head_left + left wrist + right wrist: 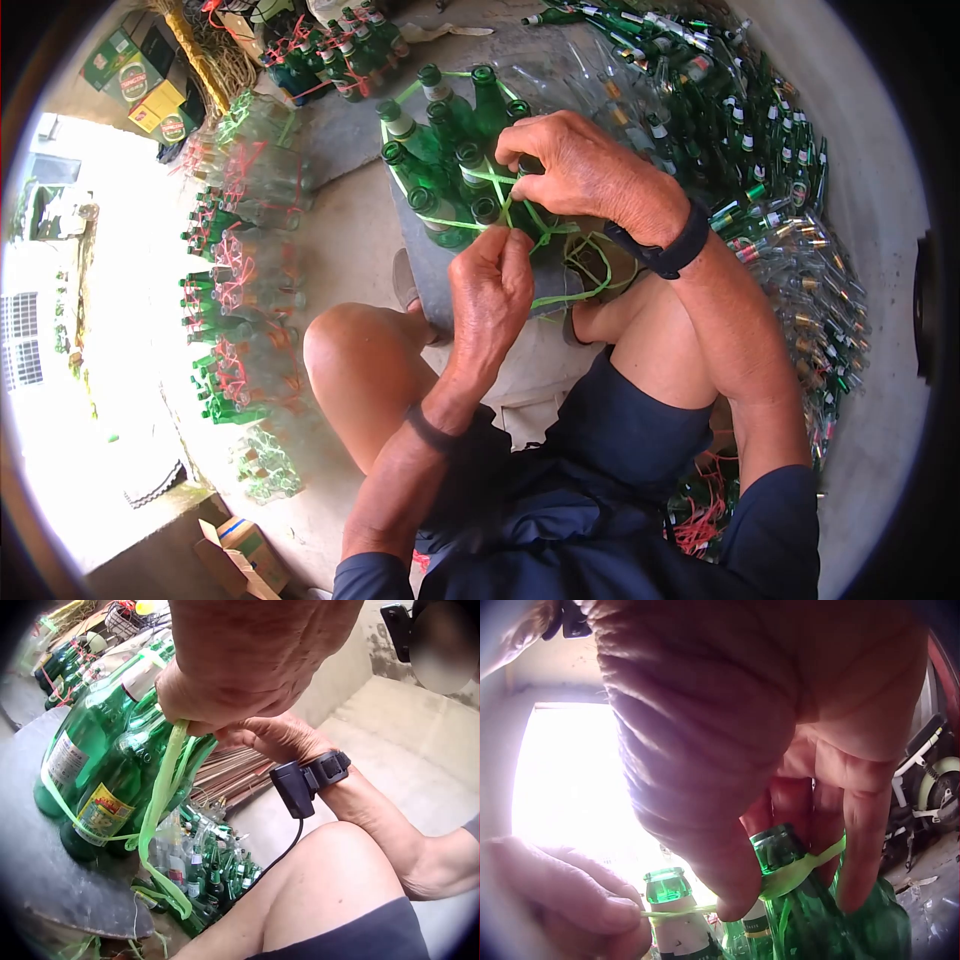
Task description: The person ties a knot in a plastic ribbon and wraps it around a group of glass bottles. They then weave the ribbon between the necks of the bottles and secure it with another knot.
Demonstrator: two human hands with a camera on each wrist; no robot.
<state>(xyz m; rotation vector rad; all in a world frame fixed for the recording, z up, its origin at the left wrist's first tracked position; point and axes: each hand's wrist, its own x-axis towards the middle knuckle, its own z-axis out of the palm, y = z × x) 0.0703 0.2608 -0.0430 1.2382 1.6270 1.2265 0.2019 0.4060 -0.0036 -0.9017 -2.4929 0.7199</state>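
Observation:
A bundle of green glass bottles (432,172) stands upright on a grey slab (440,290) between the person's knees. Light-green plastic strap (440,222) runs round the bundle and crosses over the necks. At the near side, the left hand (490,285) pinches the strap between thumb and fingers; a loose length of strap (159,802) hangs below it in the left wrist view. The right hand (590,170) curls round the neck of a bottle (780,851) at the bundle's right side. Its thumb (735,906) lies against the strap, which stretches across from the left hand.
Loose bottles (740,130) lie heaped along the wall on the right. Tied bundles of clear and green bottles (245,270) line the floor at left, and another bundle (345,50) stands at the back. Cardboard boxes (130,75) sit at upper left.

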